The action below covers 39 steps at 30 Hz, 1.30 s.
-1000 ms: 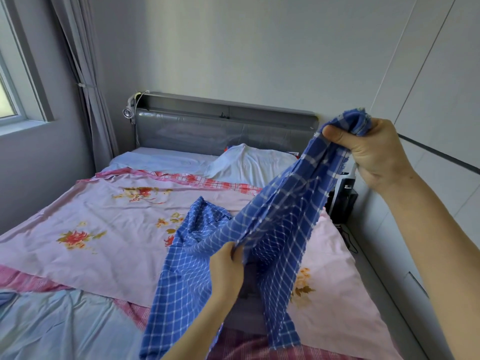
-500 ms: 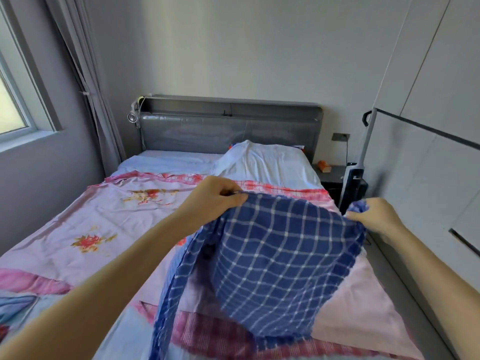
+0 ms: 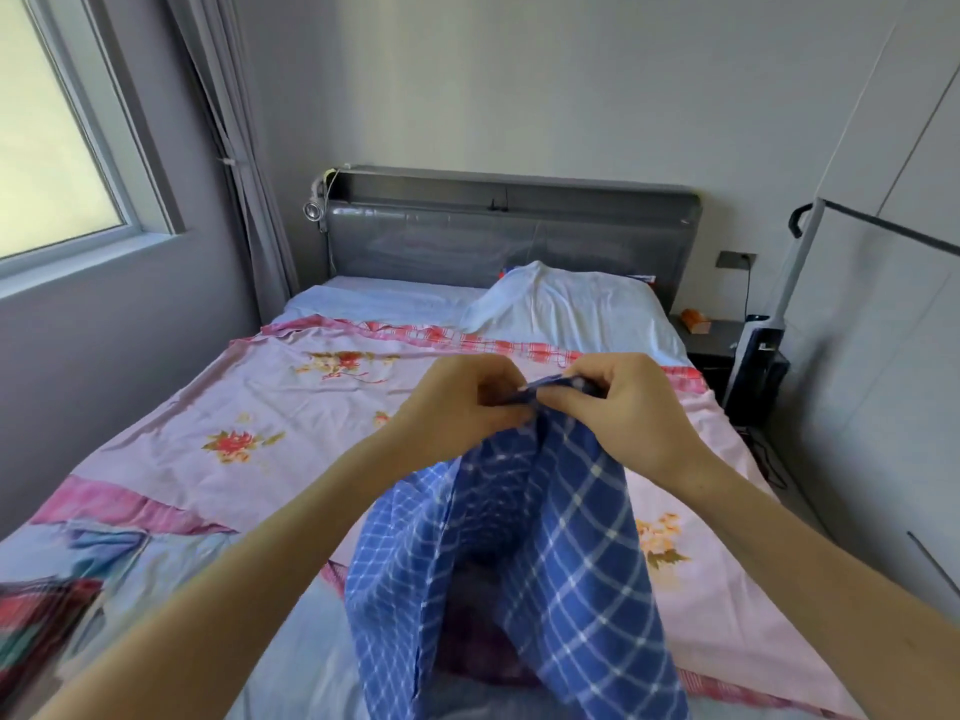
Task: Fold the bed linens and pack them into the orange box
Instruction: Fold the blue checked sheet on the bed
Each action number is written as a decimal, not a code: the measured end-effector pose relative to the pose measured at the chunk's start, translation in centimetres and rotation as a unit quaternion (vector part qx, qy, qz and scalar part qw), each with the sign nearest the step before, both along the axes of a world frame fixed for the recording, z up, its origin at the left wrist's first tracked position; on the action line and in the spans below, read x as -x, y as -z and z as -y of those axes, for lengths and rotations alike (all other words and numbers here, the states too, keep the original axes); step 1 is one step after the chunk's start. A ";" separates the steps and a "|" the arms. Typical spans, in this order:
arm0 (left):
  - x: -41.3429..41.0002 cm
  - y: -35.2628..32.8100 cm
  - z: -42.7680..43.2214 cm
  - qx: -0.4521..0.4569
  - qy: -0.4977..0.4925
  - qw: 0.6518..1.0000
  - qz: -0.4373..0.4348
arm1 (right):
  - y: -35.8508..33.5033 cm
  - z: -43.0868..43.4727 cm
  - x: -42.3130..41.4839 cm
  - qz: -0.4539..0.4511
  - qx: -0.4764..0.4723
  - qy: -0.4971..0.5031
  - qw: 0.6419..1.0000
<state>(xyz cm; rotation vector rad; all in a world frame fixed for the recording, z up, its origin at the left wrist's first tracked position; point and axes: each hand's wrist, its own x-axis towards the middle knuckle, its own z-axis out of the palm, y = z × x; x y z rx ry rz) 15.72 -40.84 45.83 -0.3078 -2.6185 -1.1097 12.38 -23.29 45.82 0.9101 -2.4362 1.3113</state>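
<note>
A blue checked cloth point(image 3: 561, 543) hangs doubled over in front of me, above the bed. My left hand point(image 3: 462, 407) and my right hand point(image 3: 631, 407) meet at its top edge, each pinching a corner, with the two corners held together. Beneath it a pink floral sheet point(image 3: 260, 407) with a red checked border lies spread flat on the bed. A white pillow point(image 3: 566, 309) rests against the grey headboard point(image 3: 509, 236). No orange box appears in view.
More crumpled linens in blue, pink and red point(image 3: 67, 589) lie at the bed's near left. A window point(image 3: 52, 132) and curtain point(image 3: 234, 148) stand at left. At right are a dark nightstand point(image 3: 711, 340), a vacuum cleaner point(image 3: 763, 356) and white wardrobe doors point(image 3: 893, 304).
My hands, apart and stretching the blue cloth's top edge half a second ago, have come together. The cloth now hangs folded in half instead of spread wide.
</note>
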 end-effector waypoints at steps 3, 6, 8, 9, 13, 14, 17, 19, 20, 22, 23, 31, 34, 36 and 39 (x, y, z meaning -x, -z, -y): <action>-0.7 4.6 1.3 0.009 -0.125 0.991 -0.040 | -0.1 1.4 -0.2 -0.013 -0.003 0.012 1.000; -1.0 8.9 3.4 -0.024 -0.246 0.968 -0.034 | -0.6 2.5 -0.1 -0.014 0.003 0.033 0.999; -1.5 11.6 5.5 -0.046 -0.313 0.949 -0.006 | -1.3 2.5 -0.1 -0.030 0.020 0.050 0.998; -1.9 12.8 6.7 -0.050 -0.341 0.939 0.009 | -1.8 2.4 -0.1 -0.040 0.028 0.058 0.997; -3.5 17.5 12.6 -0.072 -0.394 0.914 0.067 | -2.9 0.7 0.7 -0.070 0.053 0.126 0.988; -3.7 18.2 14.0 -0.071 -0.399 0.911 0.082 | -2.9 0.1 1.2 -0.076 0.059 0.145 0.985; -4.0 19.4 17.9 -0.058 -0.386 0.914 0.110 | -2.0 -1.1 2.1 -0.071 0.067 0.197 0.976; -3.7 19.4 19.7 -0.096 -0.375 0.914 0.119 | -0.9 -1.7 2.3 -0.059 0.064 0.211 0.974; -3.3 19.5 20.5 -0.120 -0.374 0.911 0.123 | -0.2 -1.9 2.2 -0.053 0.055 0.215 0.974; -2.6 19.4 22.2 -0.157 -0.388 0.900 0.121 | 1.4 -2.3 1.9 -0.031 0.028 0.216 0.976; -2.5 19.2 23.0 -0.173 -0.403 0.891 0.116 | 2.0 -2.5 1.3 -0.010 0.020 0.208 0.978; -5.5 7.7 27.8 -0.167 -0.386 0.905 -0.072 | 2.6 -4.5 -3.1 0.237 -0.082 0.070 0.966; -8.7 1.8 28.0 -0.164 -0.325 0.926 -0.100 | 0.9 -5.4 -4.7 0.295 -0.052 0.029 0.954; -10.6 -1.5 29.2 -0.139 -0.315 0.934 -0.097 | -0.5 -6.9 -5.3 0.321 -0.044 0.000 0.946; -12.5 -4.7 33.1 -0.060 -0.304 0.947 -0.084 | -2.8 -8.8 -5.4 0.334 -0.006 -0.036 0.942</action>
